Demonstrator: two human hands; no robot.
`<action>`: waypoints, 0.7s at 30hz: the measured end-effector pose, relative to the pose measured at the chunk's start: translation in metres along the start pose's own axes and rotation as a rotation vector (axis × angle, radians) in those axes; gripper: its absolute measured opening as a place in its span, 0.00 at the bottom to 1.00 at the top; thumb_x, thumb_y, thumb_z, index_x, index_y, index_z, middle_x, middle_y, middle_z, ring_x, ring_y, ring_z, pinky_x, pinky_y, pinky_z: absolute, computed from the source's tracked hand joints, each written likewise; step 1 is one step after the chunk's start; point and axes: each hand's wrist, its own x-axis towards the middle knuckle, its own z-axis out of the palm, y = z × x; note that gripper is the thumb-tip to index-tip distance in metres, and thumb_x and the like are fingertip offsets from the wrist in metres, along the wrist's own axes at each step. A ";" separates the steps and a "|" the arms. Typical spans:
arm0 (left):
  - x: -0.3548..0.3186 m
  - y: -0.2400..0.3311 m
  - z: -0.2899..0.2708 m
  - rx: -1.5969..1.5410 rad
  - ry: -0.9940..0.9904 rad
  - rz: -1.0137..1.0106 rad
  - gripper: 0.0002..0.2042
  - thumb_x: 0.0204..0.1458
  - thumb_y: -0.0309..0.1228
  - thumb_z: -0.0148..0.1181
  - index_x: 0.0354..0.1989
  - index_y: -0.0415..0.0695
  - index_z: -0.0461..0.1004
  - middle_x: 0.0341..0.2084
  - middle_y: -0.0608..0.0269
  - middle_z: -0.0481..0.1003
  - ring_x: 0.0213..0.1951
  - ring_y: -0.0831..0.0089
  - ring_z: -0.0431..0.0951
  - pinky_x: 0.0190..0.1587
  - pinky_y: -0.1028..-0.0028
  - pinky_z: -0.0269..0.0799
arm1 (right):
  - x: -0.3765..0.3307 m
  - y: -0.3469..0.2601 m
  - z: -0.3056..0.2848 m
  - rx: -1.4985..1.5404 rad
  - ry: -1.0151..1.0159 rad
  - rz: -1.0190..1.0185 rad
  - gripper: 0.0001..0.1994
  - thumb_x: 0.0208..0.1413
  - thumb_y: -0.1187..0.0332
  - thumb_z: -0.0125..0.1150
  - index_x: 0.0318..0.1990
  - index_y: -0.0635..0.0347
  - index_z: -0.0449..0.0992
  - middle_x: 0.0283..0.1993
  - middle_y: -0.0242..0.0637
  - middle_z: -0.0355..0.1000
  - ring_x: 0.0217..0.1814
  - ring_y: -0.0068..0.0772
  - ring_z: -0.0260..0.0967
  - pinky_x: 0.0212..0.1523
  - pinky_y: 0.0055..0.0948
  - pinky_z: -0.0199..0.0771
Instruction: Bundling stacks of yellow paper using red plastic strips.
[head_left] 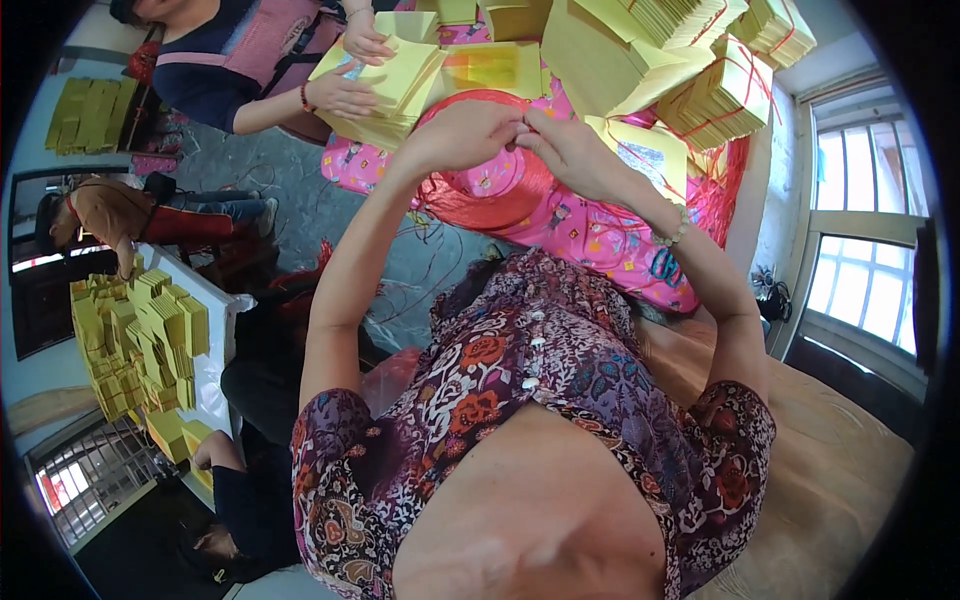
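Note:
My left hand (472, 136) and my right hand (572, 150) meet fingertip to fingertip above the pink patterned cloth. Both are closed in a pinch; whatever lies between the fingers is too small to make out. Right under them a ring-shaped hank of red string (500, 213) rests on the cloth (630, 262). Just beyond my hands a yellow paper sheet with an orange patch (487, 70) lies flat. Beside my right hand is another yellow sheet with a silvery patch (648, 160), partly covered by my wrist.
Stacks of yellow paper tied with red string (722, 95) stand at the far right. Across from me, a co-worker's hands (345, 97) rest on a yellow paper stack (400, 75). On the left, a white table (212, 285) bears many yellow bundles, with other people around it. Windows (865, 165) are at right.

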 end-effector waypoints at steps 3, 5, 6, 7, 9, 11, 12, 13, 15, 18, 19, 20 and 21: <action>-0.006 -0.004 -0.007 -0.332 -0.088 -0.078 0.12 0.62 0.36 0.43 0.32 0.41 0.68 0.20 0.68 0.65 0.24 0.77 0.64 0.29 0.76 0.60 | -0.004 -0.002 -0.011 -0.157 -0.033 -0.061 0.12 0.61 0.61 0.47 0.41 0.61 0.69 0.33 0.49 0.73 0.34 0.54 0.70 0.35 0.44 0.70; -0.013 -0.010 -0.007 -0.628 -0.181 -0.153 0.14 0.64 0.39 0.42 0.29 0.44 0.67 0.17 0.76 0.59 0.20 0.86 0.57 0.22 0.82 0.53 | -0.006 0.003 -0.027 -0.176 0.110 -0.085 0.12 0.61 0.61 0.48 0.41 0.60 0.70 0.35 0.47 0.73 0.34 0.51 0.70 0.36 0.42 0.70; -0.017 -0.015 -0.008 -0.644 -0.140 -0.143 0.14 0.64 0.40 0.42 0.29 0.45 0.66 0.17 0.77 0.57 0.20 0.87 0.55 0.21 0.83 0.51 | -0.010 0.010 -0.036 -0.175 0.187 -0.123 0.12 0.61 0.60 0.48 0.41 0.59 0.70 0.36 0.46 0.73 0.34 0.50 0.71 0.36 0.42 0.70; -0.023 -0.021 -0.007 -0.660 -0.099 -0.133 0.14 0.64 0.41 0.42 0.28 0.47 0.65 0.17 0.78 0.56 0.19 0.88 0.53 0.21 0.84 0.48 | -0.018 0.018 -0.052 -0.122 0.244 -0.064 0.14 0.62 0.59 0.47 0.42 0.59 0.71 0.37 0.44 0.74 0.33 0.45 0.72 0.37 0.37 0.71; -0.034 -0.036 -0.007 -0.652 -0.064 -0.141 0.15 0.64 0.42 0.41 0.28 0.48 0.64 0.17 0.79 0.54 0.19 0.88 0.51 0.20 0.84 0.46 | -0.024 0.045 -0.095 -0.194 0.338 0.186 0.16 0.63 0.57 0.43 0.45 0.58 0.72 0.35 0.46 0.73 0.34 0.34 0.71 0.39 0.31 0.71; -0.043 -0.056 -0.005 -0.609 -0.076 -0.168 0.15 0.64 0.42 0.41 0.28 0.48 0.64 0.17 0.78 0.54 0.19 0.88 0.52 0.20 0.84 0.47 | -0.035 0.081 -0.125 -0.299 0.543 0.241 0.19 0.64 0.56 0.41 0.45 0.63 0.71 0.32 0.40 0.72 0.32 0.30 0.68 0.39 0.30 0.68; -0.050 -0.065 0.001 -0.527 -0.054 -0.206 0.15 0.63 0.42 0.42 0.28 0.48 0.64 0.17 0.78 0.54 0.19 0.87 0.52 0.20 0.84 0.47 | -0.044 0.101 -0.137 -0.172 0.720 0.212 0.20 0.65 0.56 0.40 0.42 0.66 0.70 0.29 0.34 0.70 0.32 0.27 0.65 0.38 0.29 0.66; -0.057 -0.073 0.004 -0.623 -0.067 -0.252 0.14 0.63 0.42 0.42 0.28 0.48 0.64 0.17 0.78 0.54 0.19 0.87 0.52 0.20 0.84 0.48 | -0.062 0.117 -0.155 -0.169 0.753 0.283 0.20 0.65 0.56 0.39 0.39 0.67 0.70 0.29 0.32 0.69 0.32 0.26 0.64 0.39 0.28 0.65; -0.069 -0.087 0.011 -0.800 -0.091 -0.388 0.14 0.63 0.41 0.42 0.28 0.48 0.64 0.17 0.78 0.55 0.20 0.87 0.53 0.21 0.85 0.48 | -0.091 0.149 -0.165 -0.126 0.729 0.442 0.19 0.65 0.57 0.39 0.37 0.65 0.71 0.29 0.31 0.69 0.33 0.26 0.65 0.38 0.29 0.66; -0.069 -0.096 0.019 -0.589 -0.048 -0.284 0.15 0.63 0.39 0.43 0.26 0.45 0.66 0.19 0.75 0.59 0.23 0.84 0.58 0.26 0.81 0.56 | -0.114 0.177 -0.144 -0.343 0.522 0.609 0.18 0.64 0.58 0.41 0.39 0.63 0.73 0.31 0.35 0.71 0.36 0.33 0.70 0.38 0.32 0.68; -0.065 -0.095 0.018 -0.494 -0.008 -0.210 0.15 0.62 0.39 0.43 0.26 0.44 0.66 0.19 0.74 0.61 0.24 0.82 0.61 0.28 0.80 0.60 | -0.113 0.176 -0.134 -0.395 0.394 0.646 0.17 0.63 0.58 0.42 0.39 0.62 0.74 0.32 0.37 0.72 0.37 0.36 0.71 0.39 0.33 0.69; -0.060 -0.092 0.017 -0.426 0.036 -0.207 0.15 0.61 0.37 0.44 0.27 0.41 0.68 0.20 0.70 0.66 0.27 0.78 0.67 0.33 0.75 0.65 | -0.112 0.169 -0.125 -0.439 0.280 0.741 0.17 0.62 0.58 0.43 0.39 0.61 0.74 0.32 0.39 0.73 0.37 0.40 0.72 0.39 0.34 0.70; -0.056 -0.088 0.015 -0.357 0.039 -0.164 0.15 0.61 0.37 0.45 0.28 0.41 0.69 0.20 0.67 0.67 0.28 0.76 0.68 0.34 0.73 0.66 | -0.107 0.157 -0.116 -0.793 0.049 0.513 0.16 0.59 0.57 0.46 0.44 0.56 0.74 0.42 0.42 0.72 0.47 0.47 0.70 0.46 0.41 0.69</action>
